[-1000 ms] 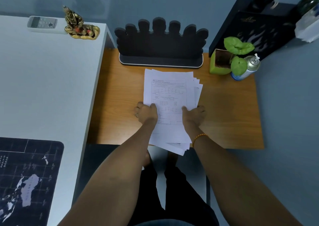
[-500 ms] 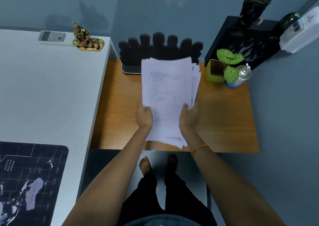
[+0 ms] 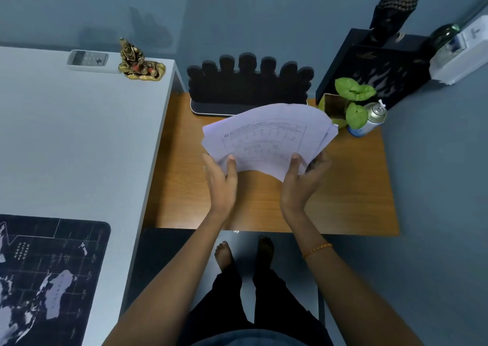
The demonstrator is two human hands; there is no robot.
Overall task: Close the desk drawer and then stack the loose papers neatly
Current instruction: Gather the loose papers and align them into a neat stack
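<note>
A sheaf of white printed papers (image 3: 266,137) is lifted above the small wooden table (image 3: 351,187), bowed upward and fanned a little at its right edge. My left hand (image 3: 221,179) grips the sheaf's near left corner, thumb on top. My right hand (image 3: 301,182) holds its near right side, fingers curled underneath. No drawer is visible from this angle.
A black scalloped stand (image 3: 248,86) sits at the table's back. A green potted plant (image 3: 346,102) and a spray can (image 3: 369,119) occupy the back right corner. A white desk (image 3: 74,145) on the left carries a remote (image 3: 88,60), a brass figurine (image 3: 138,63) and a map mat (image 3: 45,277).
The papers lay flat on the wooden table under both hands a second ago. Both hands then lifted them upright, and now the sheaf is turned sideways and bowed.
</note>
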